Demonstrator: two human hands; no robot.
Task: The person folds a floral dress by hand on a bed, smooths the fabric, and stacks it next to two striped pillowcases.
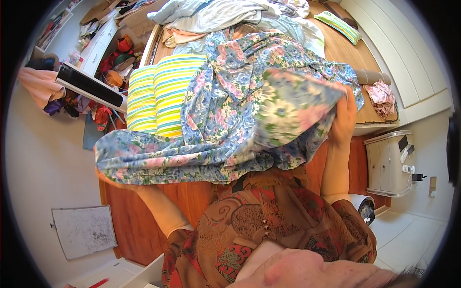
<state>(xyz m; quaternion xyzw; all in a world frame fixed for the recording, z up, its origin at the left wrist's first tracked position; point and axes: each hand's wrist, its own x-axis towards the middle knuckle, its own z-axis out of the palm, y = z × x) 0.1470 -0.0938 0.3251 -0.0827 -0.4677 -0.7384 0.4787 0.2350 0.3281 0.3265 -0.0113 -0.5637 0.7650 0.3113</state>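
Observation:
A large blue sheet [225, 91] with pink and white flowers spreads from the bed toward me, its near part lifted in both hands. At its left end, my left hand [111, 180] holds the sheet from below; most of its fingers are hidden behind the fabric. Over on the right, my right hand [344, 117] is closed on the sheet's raised edge, and the flap beside it is blurred by motion. Two striped yellow, green and white pillows [163, 81] lie side by side left of the sheet, which partly covers the right one.
Rumpled pale bedding [221, 19] is heaped at the far end of the bed. A green striped pillow [338, 26], a brown roll [372, 77] and crumpled pink cloth [382, 98] lie right. A black-fronted white panel [91, 86] juts in left; a white cabinet [384, 165] stands right.

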